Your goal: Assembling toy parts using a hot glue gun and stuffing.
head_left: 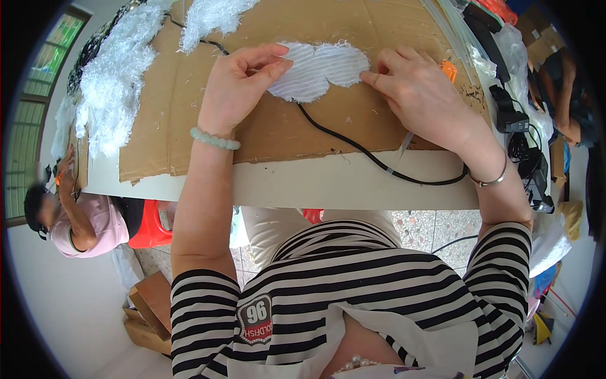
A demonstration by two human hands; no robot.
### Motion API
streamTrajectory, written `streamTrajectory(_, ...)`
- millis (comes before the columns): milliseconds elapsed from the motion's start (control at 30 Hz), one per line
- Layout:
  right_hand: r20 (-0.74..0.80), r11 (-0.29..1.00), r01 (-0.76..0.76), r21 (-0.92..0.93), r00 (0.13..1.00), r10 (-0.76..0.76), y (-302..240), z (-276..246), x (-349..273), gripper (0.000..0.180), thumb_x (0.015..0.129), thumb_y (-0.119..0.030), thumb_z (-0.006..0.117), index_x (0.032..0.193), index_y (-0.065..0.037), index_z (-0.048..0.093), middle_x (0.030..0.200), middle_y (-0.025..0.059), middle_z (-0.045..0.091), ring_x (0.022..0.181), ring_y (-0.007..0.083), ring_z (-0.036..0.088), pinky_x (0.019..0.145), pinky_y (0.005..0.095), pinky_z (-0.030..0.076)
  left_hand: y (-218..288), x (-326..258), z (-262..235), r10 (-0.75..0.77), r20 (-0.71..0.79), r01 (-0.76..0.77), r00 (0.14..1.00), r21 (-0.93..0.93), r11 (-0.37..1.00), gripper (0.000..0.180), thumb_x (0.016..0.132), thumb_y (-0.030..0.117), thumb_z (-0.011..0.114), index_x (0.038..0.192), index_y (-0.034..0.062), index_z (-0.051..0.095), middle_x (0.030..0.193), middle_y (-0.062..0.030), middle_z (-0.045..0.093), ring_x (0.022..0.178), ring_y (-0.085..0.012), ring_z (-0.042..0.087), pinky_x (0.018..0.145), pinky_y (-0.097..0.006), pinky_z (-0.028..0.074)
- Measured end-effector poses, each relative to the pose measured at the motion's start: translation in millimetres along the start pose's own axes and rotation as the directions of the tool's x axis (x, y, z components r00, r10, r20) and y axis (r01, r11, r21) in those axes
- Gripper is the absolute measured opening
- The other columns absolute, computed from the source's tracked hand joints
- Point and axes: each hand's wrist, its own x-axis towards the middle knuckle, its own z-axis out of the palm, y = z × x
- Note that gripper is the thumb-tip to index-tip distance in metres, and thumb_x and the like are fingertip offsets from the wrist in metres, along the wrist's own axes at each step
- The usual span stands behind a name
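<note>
A white, faintly striped fabric piece [309, 72] with a wavy outline and frayed edges lies over the brown cardboard [265, 136]. At its left edge, the thumb and forefinger of my left hand [237, 82] are bent in and grip it. My right hand [420, 91] pinches the right edge, its other fingers curled. A black cable [353, 144] passes beneath the fabric and curves toward my right wrist. Beside my right hand sits an orange object [449, 71], partly hidden. The tip of a thin, pale pointed thing [406, 142] shows below that hand.
Fluffy white fringed material [117, 82] is heaped at the left, with another piece [214, 19] at the far edge. Black power adapters [510, 117] and clear plastic [511, 50] line the right. Another person [88, 218] sits at the left; one more [562, 95] is at the right.
</note>
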Motion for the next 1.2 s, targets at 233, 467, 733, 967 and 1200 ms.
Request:
streamTrajectory(233, 0.002, 1.000, -0.009, -0.006, 1.000, 0.009, -1.6, 2.9, 0.9, 0.032, 0.067, 0.002, 0.059, 0.098, 0.000, 0.064, 0.085, 0.0084, 0.053, 0.084, 0.0247, 0.052, 0.078, 0.0352, 0.044, 8.5, -3.2, 0.7, -0.045, 0.030, 0.037, 0.999, 0.236, 0.971, 0.023, 0.084, 0.007, 0.063, 0.106, 0.0025, 0.064, 0.086, -0.0023, 0.065, 0.077, -0.0069, 0.057, 0.069, -0.020, 0.045)
streamTrajectory(467, 0.005, 1.000, -0.010, 0.003, 1.000, 0.010, -1.7, 4.1, 3.4, 0.030, 0.068, 0.002, 0.059, 0.097, 0.001, 0.064, 0.084, 0.0085, 0.054, 0.083, 0.0250, 0.053, 0.078, 0.0357, 0.044, 11.7, -5.9, 5.1, 0.144, 0.048, -0.148, 0.988, 0.513, 0.846, 0.023, 0.079, 0.009, 0.067, 0.102, 0.0041, 0.065, 0.073, 0.0010, 0.056, 0.065, -0.0073, 0.049, 0.061, -0.021, 0.042)
streamTrajectory(733, 0.025, 1.000, -0.020, 0.020, 0.999, 0.020, -1.1, 3.5, 6.3, 0.028, 0.068, 0.002, 0.059, 0.096, 0.001, 0.064, 0.085, 0.0088, 0.054, 0.084, 0.0251, 0.053, 0.077, 0.0360, 0.044, 14.5, -5.8, 9.3, 0.216, 0.041, -0.201, 0.975, 0.564, 0.801, 0.021, 0.073, 0.017, 0.069, 0.090, 0.0057, 0.067, 0.063, -0.0059, 0.058, 0.064, -0.0214, 0.051, 0.063, -0.034, 0.044)
streamTrajectory(967, -0.005, 0.999, -0.013, 0.038, 1.000, 0.013, -0.6, 0.8, 9.1, 0.026, 0.068, 0.002, 0.060, 0.094, 0.000, 0.063, 0.086, 0.0095, 0.055, 0.085, 0.0260, 0.054, 0.076, 0.0364, 0.044, 14.7, -6.2, 7.2, 0.144, 0.074, -0.160, 0.987, 0.581, 0.798, 0.023, 0.075, 0.011, 0.070, 0.097, 0.0063, 0.066, 0.067, -0.0044, 0.055, 0.063, -0.0133, 0.052, 0.060, -0.026, 0.044)
streamTrajectory(1200, -0.100, 0.991, 0.034, 0.133, 0.995, -0.021, -12.5, -4.1, 18.9, 0.027, 0.073, -0.005, 0.064, 0.100, -0.001, 0.062, 0.102, 0.0104, 0.059, 0.092, 0.0276, 0.054, 0.080, 0.0362, 0.042, 14.9, -6.5, 8.2, 0.142, 0.050, -0.145, 0.989, 0.582, 0.801, 0.022, 0.072, 0.019, 0.069, 0.089, 0.0061, 0.067, 0.065, -0.0072, 0.059, 0.066, -0.0226, 0.053, 0.066, -0.034, 0.044)
